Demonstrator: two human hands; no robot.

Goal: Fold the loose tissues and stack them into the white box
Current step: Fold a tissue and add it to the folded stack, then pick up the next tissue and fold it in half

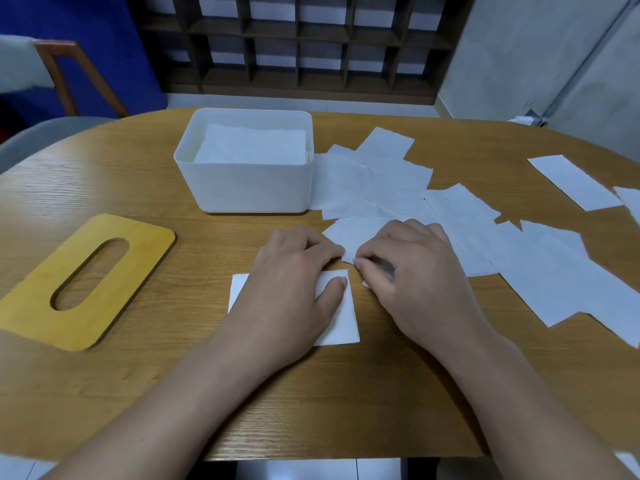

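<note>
Tissues: a folded tissue [337,313] lies flat under the left hand [294,275], whose thumb presses its top while the fingers reach to the edge of a loose tissue [360,233] at one o'clock. Right hand [412,268] pinches that loose tissue's near corner between thumb and curled fingers. Scattered tissues [519,258] spread from twelve to three o'clock of the hands. White box [249,185], with tissues stacked inside, sits at eleven o'clock; its wooden lid [83,285] lies at nine o'clock on the table [311,403].
</note>
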